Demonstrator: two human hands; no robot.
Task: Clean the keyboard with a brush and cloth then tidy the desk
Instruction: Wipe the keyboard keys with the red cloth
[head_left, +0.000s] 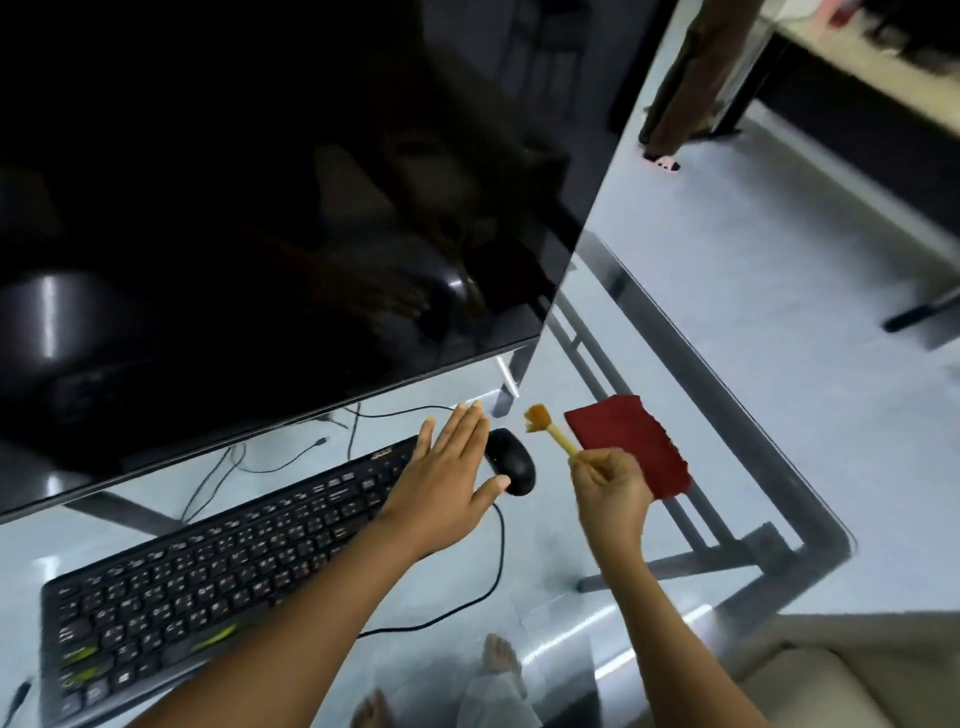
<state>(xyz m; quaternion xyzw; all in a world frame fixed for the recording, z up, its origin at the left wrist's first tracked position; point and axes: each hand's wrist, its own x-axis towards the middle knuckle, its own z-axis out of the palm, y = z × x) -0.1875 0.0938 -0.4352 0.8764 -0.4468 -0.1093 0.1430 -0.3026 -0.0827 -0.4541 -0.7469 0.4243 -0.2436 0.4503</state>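
Head view: brush (550, 435) in right hand (613, 493), beside keyboard (218, 561).

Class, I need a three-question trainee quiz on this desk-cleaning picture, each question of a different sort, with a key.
1. True or false: the right hand holds a brush.
2. The red cloth lies: A) on the keyboard; B) on the glass desk, right of the mouse; C) in the left hand.
3. Fill in: the left hand is open, next to the black ____.

Key: 1 true; 2 B; 3 mouse.
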